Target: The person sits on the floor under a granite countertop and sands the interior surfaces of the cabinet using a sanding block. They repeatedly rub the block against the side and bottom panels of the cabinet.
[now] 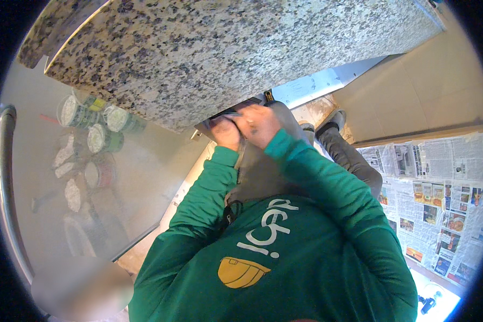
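Observation:
My left hand [224,132] and my right hand [258,125] are close together, just below the near edge of a speckled granite slab [214,59]. Both look closed, fingers bent inward, and the right one is smeared by motion. A dark, thin object [232,114] shows at the fingers; its kind cannot be made out. Behind the right hand, a small black piece with yellow marking [269,95] sits under the slab's edge. Green sleeves cover both my forearms. Dark trousers [263,174] lie directly beneath the hands.
At left, behind a glass pane [155,166] with a metal bar handle [9,193], several white-crusted buckets [103,138] show. A white panel [322,83] runs under the slab. A trouser leg [354,161] extends at right, beside a newspaper-covered surface [434,198].

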`<state>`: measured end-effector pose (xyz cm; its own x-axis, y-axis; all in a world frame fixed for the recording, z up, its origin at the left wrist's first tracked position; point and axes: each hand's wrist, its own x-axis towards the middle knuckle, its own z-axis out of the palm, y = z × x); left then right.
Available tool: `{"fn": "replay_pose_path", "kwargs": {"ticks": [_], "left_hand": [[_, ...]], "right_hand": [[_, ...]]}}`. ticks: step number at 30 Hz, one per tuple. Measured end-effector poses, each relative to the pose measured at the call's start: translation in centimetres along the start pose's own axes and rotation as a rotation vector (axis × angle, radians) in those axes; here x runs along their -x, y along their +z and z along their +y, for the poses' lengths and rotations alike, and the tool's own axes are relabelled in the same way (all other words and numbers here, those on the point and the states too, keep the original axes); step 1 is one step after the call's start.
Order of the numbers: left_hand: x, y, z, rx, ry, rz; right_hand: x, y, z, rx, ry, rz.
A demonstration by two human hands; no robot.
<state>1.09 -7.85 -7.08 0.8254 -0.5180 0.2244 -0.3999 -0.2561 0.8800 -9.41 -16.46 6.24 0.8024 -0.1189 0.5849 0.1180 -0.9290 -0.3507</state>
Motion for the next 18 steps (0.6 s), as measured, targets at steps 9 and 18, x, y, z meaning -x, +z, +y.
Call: {"fn": "replay_pose_path", "kwargs": {"ticks": [9, 18], "left_hand": [[0.3, 0.8, -1.8, 0.74, -0.207, 0.041], [0.6, -0.4, 1.5, 0.666, -0.161, -0.053]], "right_hand": [[0.6, 1.5, -0.2, -0.158, 0.062, 0.214], [0.2, 0.6, -0.8, -0.087, 0.058, 0.09]]}}
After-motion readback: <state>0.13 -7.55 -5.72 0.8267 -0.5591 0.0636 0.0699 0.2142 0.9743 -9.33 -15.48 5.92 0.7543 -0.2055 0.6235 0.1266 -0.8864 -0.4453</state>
